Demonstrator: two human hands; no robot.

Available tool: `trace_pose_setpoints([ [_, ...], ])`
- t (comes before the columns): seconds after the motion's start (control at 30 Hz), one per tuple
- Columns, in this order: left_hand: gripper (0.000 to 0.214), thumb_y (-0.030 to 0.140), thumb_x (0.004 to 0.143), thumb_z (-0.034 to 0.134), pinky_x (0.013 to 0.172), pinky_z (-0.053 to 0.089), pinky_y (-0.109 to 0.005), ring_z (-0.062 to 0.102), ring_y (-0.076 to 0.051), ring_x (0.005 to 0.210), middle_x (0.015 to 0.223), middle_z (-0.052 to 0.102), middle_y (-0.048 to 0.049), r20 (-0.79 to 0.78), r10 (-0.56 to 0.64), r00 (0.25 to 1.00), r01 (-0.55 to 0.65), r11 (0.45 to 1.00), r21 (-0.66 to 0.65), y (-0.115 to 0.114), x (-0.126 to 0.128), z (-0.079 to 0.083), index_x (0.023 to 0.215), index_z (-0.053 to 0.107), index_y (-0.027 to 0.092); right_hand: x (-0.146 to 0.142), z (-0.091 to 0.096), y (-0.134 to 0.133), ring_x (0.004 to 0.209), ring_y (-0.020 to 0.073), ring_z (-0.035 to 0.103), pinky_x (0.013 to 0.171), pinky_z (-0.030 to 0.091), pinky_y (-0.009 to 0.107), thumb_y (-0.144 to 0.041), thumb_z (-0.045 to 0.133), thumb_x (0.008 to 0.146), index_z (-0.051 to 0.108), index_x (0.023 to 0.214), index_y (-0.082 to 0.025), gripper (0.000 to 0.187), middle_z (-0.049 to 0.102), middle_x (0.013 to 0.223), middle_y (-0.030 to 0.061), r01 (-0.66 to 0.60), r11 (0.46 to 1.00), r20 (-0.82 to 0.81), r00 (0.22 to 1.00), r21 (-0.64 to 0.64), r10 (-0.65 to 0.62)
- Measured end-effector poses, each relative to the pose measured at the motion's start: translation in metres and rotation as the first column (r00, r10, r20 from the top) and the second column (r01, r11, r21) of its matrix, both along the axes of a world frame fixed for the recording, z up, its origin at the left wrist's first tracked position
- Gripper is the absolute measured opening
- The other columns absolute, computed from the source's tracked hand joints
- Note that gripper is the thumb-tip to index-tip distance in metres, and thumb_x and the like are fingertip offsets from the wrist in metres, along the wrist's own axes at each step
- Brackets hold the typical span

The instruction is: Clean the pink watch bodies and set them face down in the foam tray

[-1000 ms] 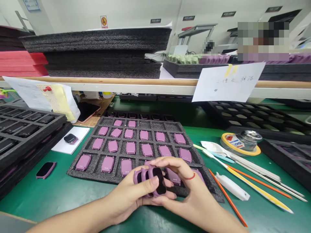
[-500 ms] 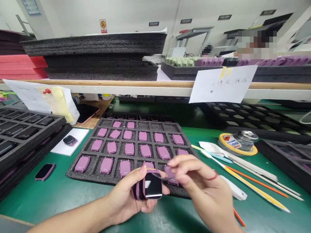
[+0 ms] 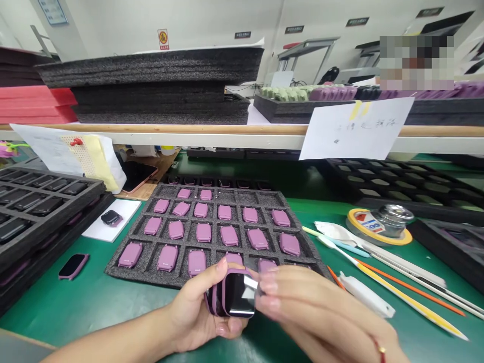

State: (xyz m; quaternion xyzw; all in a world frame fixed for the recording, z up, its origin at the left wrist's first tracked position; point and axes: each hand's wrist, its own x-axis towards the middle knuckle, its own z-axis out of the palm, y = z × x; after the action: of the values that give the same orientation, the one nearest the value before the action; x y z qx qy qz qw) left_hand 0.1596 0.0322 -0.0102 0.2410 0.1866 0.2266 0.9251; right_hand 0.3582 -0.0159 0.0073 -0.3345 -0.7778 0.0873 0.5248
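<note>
My left hand (image 3: 204, 302) is wrapped round a small stack of purple smartwatch cases, thumb on top and fingers underneath. The front smartwatch (image 3: 240, 295) faces up with its glossy black screen, which carries bright reflections. At its right edge is my right hand (image 3: 302, 302), fingers pressed together and slightly blurred; whatever is between the fingertips is hidden. Just beyond both hands lies a black foam tray (image 3: 147, 259) with purple watch cases in its compartments, mostly backs up. My hands cover part of its front row.
Left of the tray are one smartwatch (image 3: 73, 266) on the green table and another (image 3: 111, 218) on white paper. Stacked trays (image 3: 49, 206) stand farther left. Swabs, sticks, a white tube (image 3: 366, 294) and yellow tape (image 3: 378, 227) lie right. A shelf (image 3: 212, 131) crosses behind.
My right hand has come down and turned, its fingertips now at the screen's right edge. The left hand still holds the stack. The view has shifted slightly.
</note>
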Motion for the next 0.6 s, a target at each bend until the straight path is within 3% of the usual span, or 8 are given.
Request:
trace_pose_setpoints([
  [0.07,0.05,0.06,0.077,0.076,0.038,0.02,-0.015,0.047,-0.006,0.043,0.06,0.058,-0.001,-0.025,0.008,1.0,-0.009,0.999,-0.033,0.0,0.0,-0.001,0.097,0.073,0.013,0.002,-0.002,-0.003,0.098,0.022,0.077,0.095,0.062,0.033,-0.028,0.055,0.101,0.067,0.13,-0.039,0.033,0.079,0.109,-0.0027,-0.112,0.992,0.087,0.989,-0.054,0.116],
  [0.17,0.052,0.06,0.074,0.079,0.038,0.02,-0.014,0.048,-0.004,0.044,0.069,0.059,-0.0013,-0.041,0.015,0.999,-0.017,0.998,-0.057,0.001,-0.001,-0.001,0.097,0.072,0.013,0.0,-0.007,-0.005,0.107,0.0191,0.073,0.096,0.06,0.029,-0.032,0.045,0.105,0.058,0.14,-0.039,0.038,0.076,0.117,-0.0034,-0.145,0.984,0.085,0.985,-0.101,0.153],
  [0.23,0.054,0.059,0.071,0.082,0.039,0.02,-0.014,0.049,-0.004,0.045,0.072,0.059,-0.0014,-0.051,0.029,0.998,-0.032,0.998,-0.059,0.001,-0.001,-0.001,0.097,0.071,0.014,-0.004,-0.009,-0.003,0.105,0.0173,0.073,0.095,0.06,0.028,-0.025,0.053,0.102,0.059,0.139,-0.036,0.039,0.077,0.116,-0.0032,-0.123,0.991,0.132,0.983,-0.057,0.129],
  [0.33,0.054,0.059,0.069,0.084,0.038,0.018,-0.014,0.043,-0.002,0.043,0.069,0.057,0.0006,-0.079,0.082,0.993,-0.083,0.997,-0.006,-0.001,0.0,0.0,0.093,0.066,0.014,-0.012,-0.008,0.003,0.091,0.0183,0.074,0.093,0.059,0.033,-0.012,0.069,0.09,0.069,0.119,-0.027,0.033,0.079,0.1,-0.0009,-0.069,0.992,0.221,0.974,0.11,0.043],
  [0.4,0.052,0.059,0.073,0.081,0.037,0.015,-0.015,0.035,-0.001,0.039,0.062,0.052,0.0032,-0.086,0.109,0.99,-0.102,0.991,0.09,-0.003,0.002,-0.001,0.087,0.062,0.014,-0.018,-0.008,0.006,0.079,0.0186,0.07,0.081,0.059,0.036,-0.024,0.073,0.089,0.067,0.117,-0.021,0.028,0.076,0.087,0.0024,-0.006,0.99,0.211,0.977,0.139,-0.024],
  [0.5,0.05,0.057,0.074,0.082,0.037,0.012,-0.016,0.03,-0.001,0.04,0.06,0.05,0.0043,-0.111,0.142,0.984,-0.115,0.969,0.218,-0.007,0.003,-0.002,0.084,0.059,0.014,-0.024,-0.012,0.009,0.071,0.0163,0.062,0.065,0.056,0.031,-0.044,0.073,0.088,0.058,0.13,-0.015,0.053,0.067,0.081,0.0038,0.05,0.999,0.167,0.985,-0.007,-0.048],
  [0.6,0.049,0.056,0.075,0.082,0.038,0.013,-0.016,0.03,-0.001,0.042,0.06,0.05,0.0043,-0.134,0.194,0.972,-0.166,0.966,0.197,-0.007,0.003,-0.002,0.086,0.058,0.014,-0.025,-0.014,0.01,0.08,0.0156,0.063,0.07,0.057,0.028,-0.031,0.076,0.087,0.058,0.126,-0.019,0.045,0.068,0.093,0.0048,0.017,0.994,0.085,0.996,-0.106,-0.008],
])
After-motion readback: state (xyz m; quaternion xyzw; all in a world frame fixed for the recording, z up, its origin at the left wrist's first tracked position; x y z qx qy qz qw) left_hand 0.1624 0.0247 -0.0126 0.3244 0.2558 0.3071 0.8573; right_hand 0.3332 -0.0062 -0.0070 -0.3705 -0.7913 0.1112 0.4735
